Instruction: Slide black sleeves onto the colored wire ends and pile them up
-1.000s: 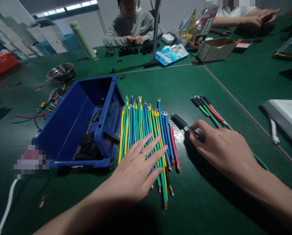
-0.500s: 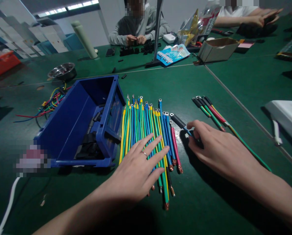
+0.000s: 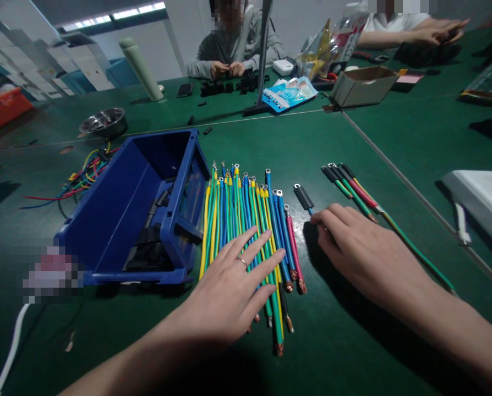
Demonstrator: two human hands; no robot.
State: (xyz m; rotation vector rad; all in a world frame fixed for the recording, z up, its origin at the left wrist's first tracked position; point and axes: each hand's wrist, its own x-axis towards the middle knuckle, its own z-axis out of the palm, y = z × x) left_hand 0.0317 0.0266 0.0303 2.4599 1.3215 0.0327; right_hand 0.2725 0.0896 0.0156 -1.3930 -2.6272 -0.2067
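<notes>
My left hand (image 3: 241, 275) lies flat with fingers spread over a row of cut cables (image 3: 246, 209) in yellow, green, blue and red. Many have metal ring lugs at the far end, and bare copper shows at several near ends. Closed around a blue cable (image 3: 311, 210) is my right hand (image 3: 345, 236), to the right of the row. A black sleeve (image 3: 303, 197) covers this cable's lug end, which points away from me; its other end is hidden by the hand. Farther right lie several cables with black sleeves (image 3: 337, 171), green and red.
A blue bin (image 3: 101, 220) with black pieces stands left of the row, thin wires (image 3: 89, 176) behind it. Farther back are a metal bowl (image 3: 103, 124), a stand pole (image 3: 263, 55), a blue packet (image 3: 289, 94) and a cardboard box (image 3: 364, 87). Two people sit opposite.
My right hand has shifted the blue cable slightly right, away from the row, and its sleeved end has turned to point more directly away from me. My left hand stays in place.
</notes>
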